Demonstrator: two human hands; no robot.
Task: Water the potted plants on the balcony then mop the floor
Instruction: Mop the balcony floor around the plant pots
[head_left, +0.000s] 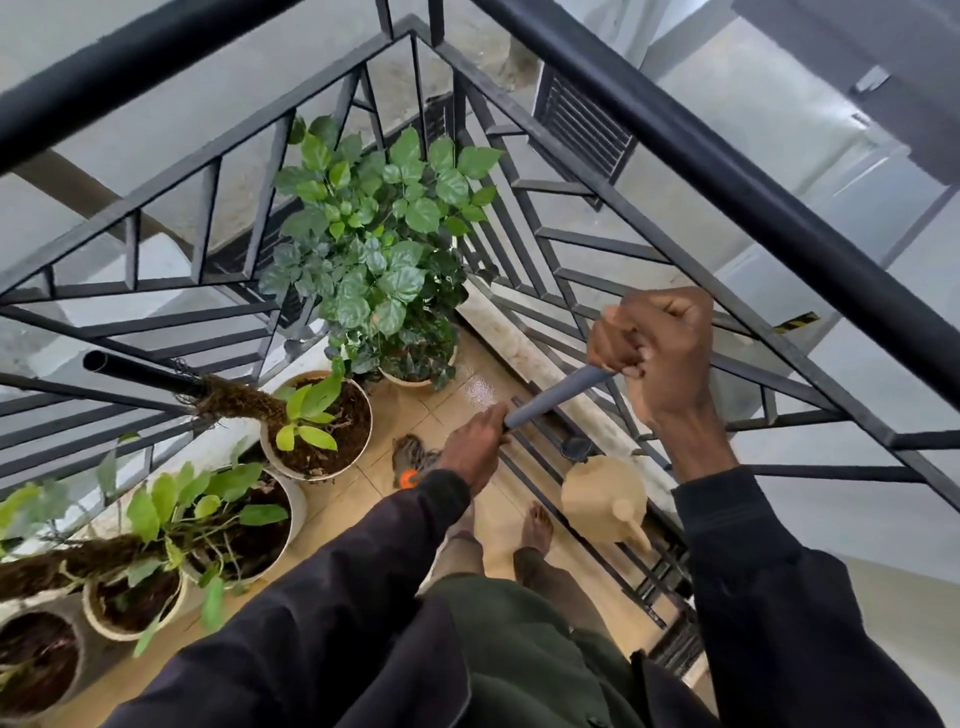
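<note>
The mop head is resting on the wet floor, between the pots and the can. A wide stroke is risking to knock over the can, which is standing just beside the bare feet, and the feet may be slipping on wet tiles. The right hand is closing as a fist around the top of the handle. The left hand is gripping it lower, near the mop head.

Single head view, looking steeply down, near hands, balcony corner
</note>
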